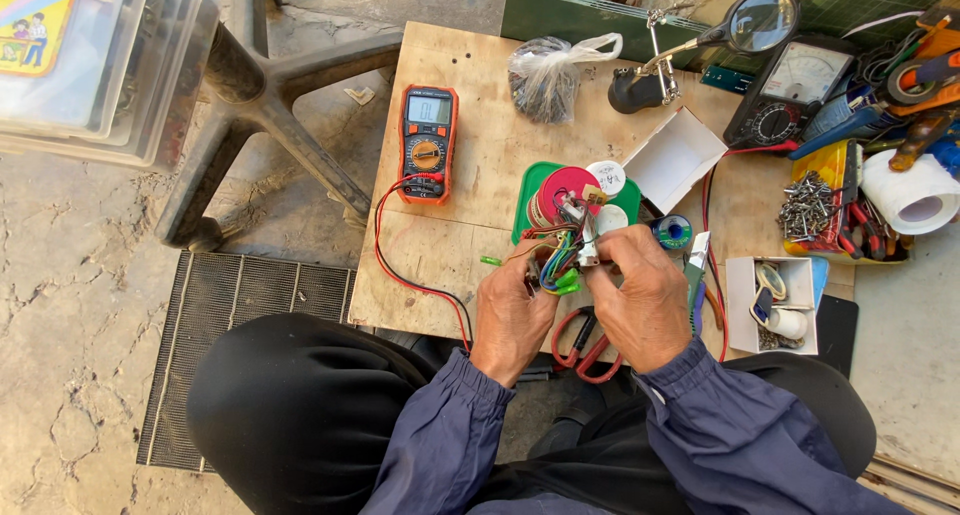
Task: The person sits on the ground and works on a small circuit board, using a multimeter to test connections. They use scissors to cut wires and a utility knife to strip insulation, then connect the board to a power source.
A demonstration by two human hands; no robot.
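Head view: wooden worktop (470,265).
Left hand (512,310): grasping bundle of coloured wires (556,265).
Right hand (645,300): pinching the bundle's white connector (588,245).
Beside: orange multimeter (428,143).

Two hands work at the centre: one left hand (512,310) and one right hand (645,300), sharing one bundle of coloured wires (556,265). Two meters lie on the one wooden board (470,165): one orange digital multimeter (427,143) at ten o'clock and one black analogue meter (790,90) at two o'clock. There are also two open white boxes, one (672,158) at one o'clock and one (772,290) at three o'clock, one tied plastic bag (548,73) at twelve, one magnifier stand (700,37), one roll of white tape (915,193) and one green tray (527,200).
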